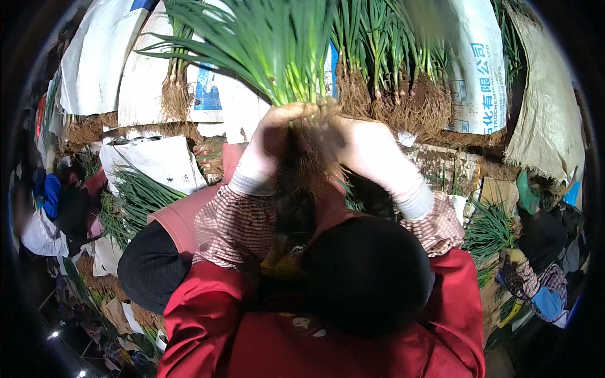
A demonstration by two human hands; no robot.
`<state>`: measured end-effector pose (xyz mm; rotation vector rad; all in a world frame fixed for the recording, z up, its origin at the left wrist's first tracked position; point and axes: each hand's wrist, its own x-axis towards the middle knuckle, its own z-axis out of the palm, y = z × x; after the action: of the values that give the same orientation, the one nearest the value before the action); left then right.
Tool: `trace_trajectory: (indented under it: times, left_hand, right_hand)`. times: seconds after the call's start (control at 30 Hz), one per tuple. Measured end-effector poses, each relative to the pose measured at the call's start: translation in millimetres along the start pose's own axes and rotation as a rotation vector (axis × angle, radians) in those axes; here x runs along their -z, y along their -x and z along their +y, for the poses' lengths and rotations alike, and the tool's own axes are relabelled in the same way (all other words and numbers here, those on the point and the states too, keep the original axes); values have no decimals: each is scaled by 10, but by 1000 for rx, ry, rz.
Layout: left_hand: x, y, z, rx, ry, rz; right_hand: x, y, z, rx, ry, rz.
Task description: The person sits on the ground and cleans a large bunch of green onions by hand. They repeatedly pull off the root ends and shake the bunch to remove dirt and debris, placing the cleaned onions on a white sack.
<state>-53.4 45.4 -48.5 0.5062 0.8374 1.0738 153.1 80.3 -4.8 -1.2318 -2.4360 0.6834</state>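
Note:
My left hand (283, 125) is closed around the lower stems of a bunch of green plants with long leaves (288, 56), which look like spring onions or garlic. The leaves point away from me and the brown roots hang towards my lap. On the right of the same bunch, my right hand (347, 134) is at the base of the stems near the roots; it is blurred, and its fingers are partly hidden. Just beyond my right hand lie several more rooted bunches (411, 99) on white printed sacks. A smaller bunch (177, 94) lies on the sacks to the left.
White woven sacks (477, 71) and a beige sack (543, 99) cover rows of bunches ahead. Loose green plants (142, 196) lie by my left knee, and others (491, 231) to the right. A co-worker's checked sleeve (524, 279) shows at the far right.

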Motion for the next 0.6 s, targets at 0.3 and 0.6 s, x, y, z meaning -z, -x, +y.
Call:
trace_trajectory:
  times: [0.3,0.6]
  left_hand:
    - [-397,44,244,7,47,78]
    - [-218,79,729,-250,136,-86]
  right_hand:
    - [-410,-499,109,-505,-2143,100]
    - [-209,-485,548,-536,-576,4]
